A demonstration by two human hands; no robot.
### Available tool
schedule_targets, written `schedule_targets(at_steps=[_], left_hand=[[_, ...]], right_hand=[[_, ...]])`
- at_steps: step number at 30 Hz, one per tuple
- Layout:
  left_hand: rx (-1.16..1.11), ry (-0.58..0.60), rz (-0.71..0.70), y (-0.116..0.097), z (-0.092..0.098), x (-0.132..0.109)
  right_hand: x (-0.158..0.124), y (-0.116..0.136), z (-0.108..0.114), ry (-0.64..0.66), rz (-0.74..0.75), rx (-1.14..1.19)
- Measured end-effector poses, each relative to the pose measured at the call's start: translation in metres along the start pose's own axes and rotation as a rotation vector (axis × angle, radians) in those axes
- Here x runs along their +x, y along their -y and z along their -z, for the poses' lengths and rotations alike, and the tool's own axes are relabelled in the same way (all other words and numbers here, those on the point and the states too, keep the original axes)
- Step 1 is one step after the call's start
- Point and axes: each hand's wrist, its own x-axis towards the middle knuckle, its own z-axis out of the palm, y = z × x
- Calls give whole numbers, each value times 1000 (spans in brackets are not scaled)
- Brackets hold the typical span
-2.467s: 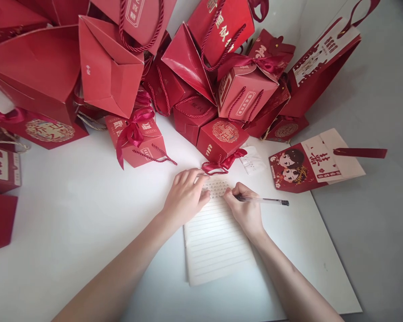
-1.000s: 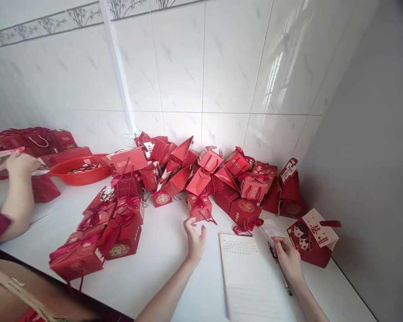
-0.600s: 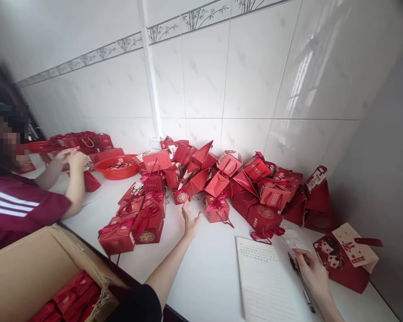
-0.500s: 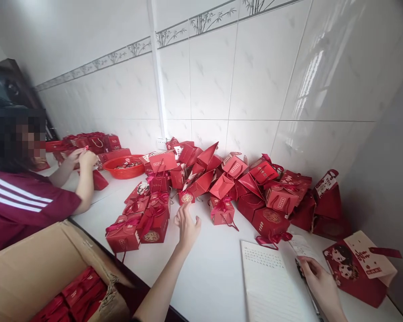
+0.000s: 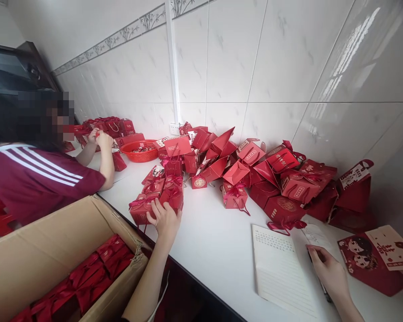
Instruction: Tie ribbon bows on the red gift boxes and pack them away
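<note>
My left hand [image 5: 165,220] is open, its fingers spread at the front of a cluster of red gift boxes [image 5: 143,206] with ribbon bows. The fingertips reach over the nearest boxes; whether they press on them I cannot tell. My right hand [image 5: 329,273] rests on the table with fingers closed round a dark pen [image 5: 324,290], partly hidden beneath the hand. Left of it lies an open lined notebook [image 5: 278,273] with handwriting across its upper lines. A paper slip [image 5: 317,236] shows just beyond the right fingertips.
Red boxes, some unfolded, form a pile [image 5: 235,172] along the tiled wall. At left, a cardboard carton [image 5: 97,210] holds more ribboned boxes. A co-worker [image 5: 50,174] sits by a red basin [image 5: 139,155]. A large red box [image 5: 369,259] stands at far right.
My left hand has moved left and toward me, from bare table to the front gift boxes. The view has turned left, showing more of the carton. My right hand stays by the notebook.
</note>
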Motion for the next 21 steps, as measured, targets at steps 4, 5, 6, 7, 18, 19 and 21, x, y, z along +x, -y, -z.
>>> schedule_targets(at_steps=[4,5,6,7,18,19,21], left_hand=[[-59,29,11,3,-1,0],[-73,31,6,3,-1,1],[-83,28,2,3,-1,0],[-91,22,-4,2,-1,-1],[-570,374,-489,-22,24,-81],[-647,458,-551,-19,28,-83],[-806,590,-619,-14,31,-80]], right_hand=[[-1,-2,-1,-11,-6,-12],[0,-3,-1,-21,-2,-13],[0,-4,-2,-28,3,-13],[0,-4,-2,-34,7,-13],[-21,26,11,-227,10,65],[-27,34,14,-252,10,101],[-41,55,15,-220,33,189]])
